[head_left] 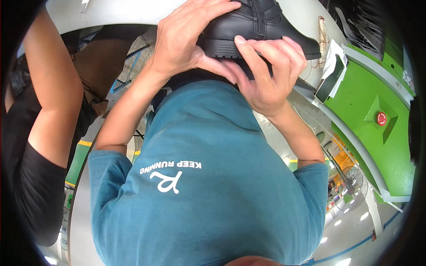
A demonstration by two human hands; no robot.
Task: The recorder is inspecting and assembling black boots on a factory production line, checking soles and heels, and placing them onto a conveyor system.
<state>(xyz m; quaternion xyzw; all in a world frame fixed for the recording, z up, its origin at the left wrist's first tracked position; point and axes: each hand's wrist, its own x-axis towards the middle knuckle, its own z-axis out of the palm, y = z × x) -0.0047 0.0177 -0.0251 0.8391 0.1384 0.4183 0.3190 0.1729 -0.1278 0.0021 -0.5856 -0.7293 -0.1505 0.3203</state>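
Observation:
A black ankle boot (277,26) with a side zipper and a ridged sole lies at the top of the view, its toe pointing right. My left hand (179,37) grips it at the heel end, fingers reaching along the boot's back and the thumb stretched beneath the heel. Curled over the side just above the sole are the fingers of my right hand (273,73). Its thumb comes in under the sole and meets my left thumb. The boot's upper part runs out of the picture, and some of my left fingertips are cut off there too.
A white tabletop (120,13) curves along the top. To the right stands a green machine (364,119) with a red push button (381,118). White paper (338,66) hangs at its edge. Another person's arm (51,84) is close on my left. A fan (353,179) stands farther off.

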